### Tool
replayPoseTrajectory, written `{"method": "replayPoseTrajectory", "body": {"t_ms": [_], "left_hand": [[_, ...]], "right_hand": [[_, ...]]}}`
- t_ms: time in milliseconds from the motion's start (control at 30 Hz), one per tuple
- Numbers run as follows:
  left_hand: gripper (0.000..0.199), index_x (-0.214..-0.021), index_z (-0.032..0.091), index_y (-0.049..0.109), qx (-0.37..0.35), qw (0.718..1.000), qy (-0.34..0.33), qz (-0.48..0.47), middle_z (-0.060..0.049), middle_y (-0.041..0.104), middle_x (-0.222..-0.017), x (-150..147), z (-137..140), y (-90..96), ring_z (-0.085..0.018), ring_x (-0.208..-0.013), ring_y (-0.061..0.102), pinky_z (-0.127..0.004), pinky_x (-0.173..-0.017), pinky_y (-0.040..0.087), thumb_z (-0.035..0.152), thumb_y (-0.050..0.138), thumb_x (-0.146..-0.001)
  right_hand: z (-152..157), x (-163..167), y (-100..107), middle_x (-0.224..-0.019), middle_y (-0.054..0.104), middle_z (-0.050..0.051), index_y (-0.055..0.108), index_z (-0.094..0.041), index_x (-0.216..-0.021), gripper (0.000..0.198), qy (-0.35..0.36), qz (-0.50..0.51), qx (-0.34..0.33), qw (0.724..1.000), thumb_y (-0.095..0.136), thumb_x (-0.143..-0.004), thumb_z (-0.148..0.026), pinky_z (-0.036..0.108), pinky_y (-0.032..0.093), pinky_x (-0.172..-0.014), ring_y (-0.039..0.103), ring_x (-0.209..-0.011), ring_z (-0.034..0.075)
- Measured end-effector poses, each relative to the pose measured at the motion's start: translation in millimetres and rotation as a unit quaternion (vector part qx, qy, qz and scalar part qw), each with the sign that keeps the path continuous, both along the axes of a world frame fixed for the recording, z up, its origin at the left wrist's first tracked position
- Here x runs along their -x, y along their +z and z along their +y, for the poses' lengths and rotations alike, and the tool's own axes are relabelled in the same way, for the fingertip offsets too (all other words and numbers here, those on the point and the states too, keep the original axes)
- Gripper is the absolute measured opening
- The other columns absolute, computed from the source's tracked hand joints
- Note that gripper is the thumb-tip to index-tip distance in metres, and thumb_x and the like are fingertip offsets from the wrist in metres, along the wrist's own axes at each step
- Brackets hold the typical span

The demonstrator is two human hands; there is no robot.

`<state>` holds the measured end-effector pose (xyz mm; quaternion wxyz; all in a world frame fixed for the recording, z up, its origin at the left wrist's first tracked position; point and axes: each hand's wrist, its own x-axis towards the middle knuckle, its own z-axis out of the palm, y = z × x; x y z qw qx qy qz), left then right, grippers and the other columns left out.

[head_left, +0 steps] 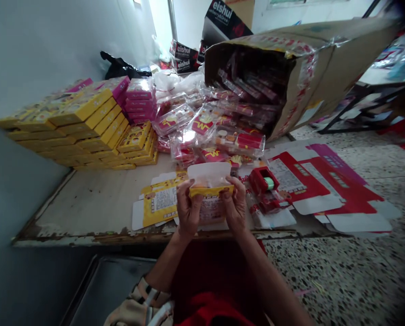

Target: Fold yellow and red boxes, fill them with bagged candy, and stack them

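Observation:
Between both hands, over the table's front edge, is a small yellow cardboard box (212,192) with a white flap standing up at its far side. My left hand (189,206) grips its left end, thumb on the near face. At the right end my right hand (234,203) pinches it the same way. Inside the box there is something pale under clear wrap that I cannot make out. Flat yellow box blanks (163,201) lie just left of my left hand. A red tape dispenser (261,181) with greenish tape stands to the right of my right hand.
Stacked yellow boxes (87,117) and pink boxes (139,97) fill the table's left. A heap of clear-wrapped toy packs (202,127) spills from a tipped carton (319,77). Flat red blanks (345,185) overhang the right edge. Black printed boxes (185,56) stand behind.

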<state>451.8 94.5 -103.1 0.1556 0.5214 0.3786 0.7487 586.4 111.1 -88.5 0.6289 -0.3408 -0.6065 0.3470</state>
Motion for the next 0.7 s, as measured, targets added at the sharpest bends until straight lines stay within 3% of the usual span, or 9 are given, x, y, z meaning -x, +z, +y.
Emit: {"method": "replayPoseTrajectory", "body": {"t_ms": [100,200,267,367,433,500,600,700], "left_hand": [[0.025,-0.122,0.026,0.055,-0.022,0.995,0.022,0.096,-0.008,0.055,-0.121,12,0,9.8,-0.023,-0.118,0.055,-0.040,-0.106,0.045,0.035,0.058,-0.099],[0.009,-0.100,0.023,0.060,0.006,0.987,0.042,0.158,-0.008,0.059,-0.119,19,-1,33.9,-0.024,-0.117,0.057,-0.042,-0.105,0.046,0.031,0.062,-0.097],[0.009,-0.090,0.022,0.060,0.026,0.992,0.013,0.120,-0.006,0.065,-0.115,20,-2,48.8,-0.023,-0.113,0.063,-0.040,-0.100,0.050,0.027,0.066,-0.096],[0.020,-0.101,0.026,0.057,0.010,0.997,-0.074,-0.011,-0.001,0.073,-0.099,21,-2,59.6,-0.021,-0.103,0.072,-0.040,-0.094,0.057,0.027,0.075,-0.091],[0.028,-0.108,0.026,0.059,-0.001,0.995,-0.099,-0.032,0.000,0.076,-0.093,25,0,59.9,-0.022,-0.102,0.075,-0.041,-0.093,0.059,0.030,0.079,-0.088],[0.020,-0.098,0.023,0.069,-0.009,0.995,-0.097,0.019,-0.003,0.078,-0.093,34,2,59.1,-0.024,-0.104,0.075,-0.042,-0.094,0.060,0.032,0.082,-0.085],[0.014,-0.080,0.020,0.075,0.004,0.990,-0.111,0.091,-0.008,0.080,-0.102,47,0,63.2,-0.026,-0.106,0.075,-0.043,-0.095,0.060,0.029,0.085,-0.081],[0.015,-0.084,0.018,0.075,0.077,0.983,-0.140,0.085,-0.010,0.079,-0.109,51,-7,74.6,-0.024,-0.102,0.076,-0.037,-0.089,0.063,0.029,0.085,-0.080]], "right_hand": [[5,-5,15,-0.109,0.057,0.003,0.057,-0.031,-0.110,0.015,-0.026,-0.081,-0.075,0.993,0.050,-0.102,-0.043,0.038,0.055,-0.086,0.060,-0.098,0.022],[8,-10,39,-0.119,0.056,0.006,0.058,-0.026,-0.091,0.018,-0.042,-0.155,-0.108,0.981,0.050,-0.103,-0.036,0.044,0.051,-0.096,0.058,-0.110,0.025],[9,-14,53,-0.123,0.060,0.007,0.058,-0.025,-0.085,0.019,-0.022,-0.171,-0.109,0.979,0.054,-0.102,-0.031,0.045,0.050,-0.099,0.059,-0.115,0.026],[11,-20,61,-0.110,0.068,0.005,0.059,-0.029,-0.102,0.004,0.032,-0.120,-0.114,0.986,0.060,-0.099,-0.027,0.042,0.055,-0.094,0.066,-0.106,0.024],[13,-25,64,-0.110,0.069,0.004,0.053,-0.034,-0.129,0.032,0.049,-0.109,-0.119,0.986,0.061,-0.099,-0.027,0.042,0.058,-0.094,0.068,-0.105,0.023],[16,-32,69,-0.117,0.070,0.006,0.053,-0.035,-0.141,0.042,0.067,-0.176,-0.144,0.972,0.060,-0.100,-0.027,0.043,0.058,-0.096,0.068,-0.110,0.024],[16,-41,82,-0.132,0.069,0.008,0.070,-0.030,-0.130,0.031,0.105,-0.298,-0.177,0.932,0.062,-0.100,-0.027,0.044,0.056,-0.103,0.066,-0.120,0.025],[11,-43,94,-0.134,0.071,0.008,0.074,-0.028,-0.127,0.029,0.100,-0.315,-0.159,0.930,0.064,-0.100,-0.027,0.043,0.056,-0.104,0.069,-0.121,0.025]]}}
